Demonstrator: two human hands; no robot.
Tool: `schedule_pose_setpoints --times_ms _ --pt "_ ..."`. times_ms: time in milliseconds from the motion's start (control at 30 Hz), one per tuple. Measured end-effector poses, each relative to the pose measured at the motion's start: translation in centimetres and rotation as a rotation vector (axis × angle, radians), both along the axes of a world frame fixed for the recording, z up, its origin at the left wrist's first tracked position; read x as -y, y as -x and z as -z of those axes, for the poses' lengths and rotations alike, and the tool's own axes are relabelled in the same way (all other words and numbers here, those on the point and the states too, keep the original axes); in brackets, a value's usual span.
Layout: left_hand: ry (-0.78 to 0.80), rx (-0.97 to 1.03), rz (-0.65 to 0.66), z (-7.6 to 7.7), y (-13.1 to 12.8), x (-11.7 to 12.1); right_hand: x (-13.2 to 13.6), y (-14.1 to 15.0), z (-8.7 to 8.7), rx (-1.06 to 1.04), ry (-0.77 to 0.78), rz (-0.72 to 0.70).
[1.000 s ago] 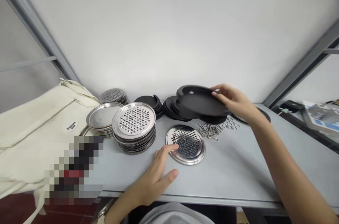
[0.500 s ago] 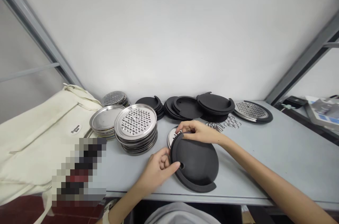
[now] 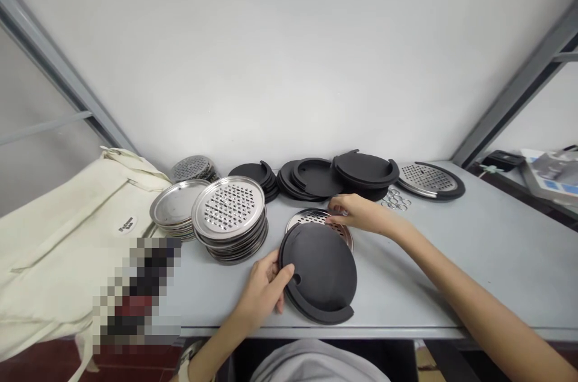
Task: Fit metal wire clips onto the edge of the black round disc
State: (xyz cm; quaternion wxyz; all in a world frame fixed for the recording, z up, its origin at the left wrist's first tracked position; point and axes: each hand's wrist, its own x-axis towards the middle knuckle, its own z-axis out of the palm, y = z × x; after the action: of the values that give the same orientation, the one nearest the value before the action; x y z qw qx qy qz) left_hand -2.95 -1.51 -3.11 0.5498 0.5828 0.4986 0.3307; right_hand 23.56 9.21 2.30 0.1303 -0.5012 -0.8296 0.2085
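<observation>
My left hand (image 3: 264,286) grips the left edge of a round black tray (image 3: 323,268) with a small hole and a raised part-rim. The tray is tilted toward me, low over the table's front. Behind it lies a shiny metal grater disc (image 3: 309,215), its lower part hidden by the tray. My right hand (image 3: 356,213) has its thumb and fingers closed around the disc's far right rim; the fingertips are partly hidden. Just behind that hand are small metal rings (image 3: 396,199).
Stacks of metal grater discs (image 3: 229,207) and plain metal discs (image 3: 178,201) stand left. Several black trays (image 3: 365,168) are piled along the wall. A grater disc in a black tray (image 3: 428,180) lies at the right. A cream bag (image 3: 67,237) rests on the left end.
The black tray came from the back right down to the front, over the grater disc. My left hand took hold of its edge; my right hand let go of it and moved to the disc.
</observation>
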Motion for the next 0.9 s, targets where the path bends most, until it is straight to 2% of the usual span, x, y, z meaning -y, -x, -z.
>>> schedule_pose_setpoints --times_ms 100,267,400,500,733,900 --pt "0.005 0.003 0.005 -0.3 -0.2 0.0 0.3 0.9 0.8 0.013 0.008 0.019" --pt "0.006 -0.043 -0.003 -0.7 -0.4 0.0 0.4 1.7 1.7 -0.103 0.092 0.095" --pt "-0.006 -0.077 0.0 -0.6 -0.3 0.1 0.1 1.8 2.0 -0.136 0.186 0.063" --pt "-0.016 -0.082 0.017 -0.7 -0.3 0.1 0.1 1.7 1.6 -0.171 0.26 0.05" --pt "-0.03 -0.05 0.017 -0.4 -0.1 0.0 0.9 2.0 0.5 -0.292 0.309 0.069" --pt "-0.002 0.083 -0.031 -0.6 0.1 0.0 0.7 0.9 -1.0 -0.331 0.167 0.044"
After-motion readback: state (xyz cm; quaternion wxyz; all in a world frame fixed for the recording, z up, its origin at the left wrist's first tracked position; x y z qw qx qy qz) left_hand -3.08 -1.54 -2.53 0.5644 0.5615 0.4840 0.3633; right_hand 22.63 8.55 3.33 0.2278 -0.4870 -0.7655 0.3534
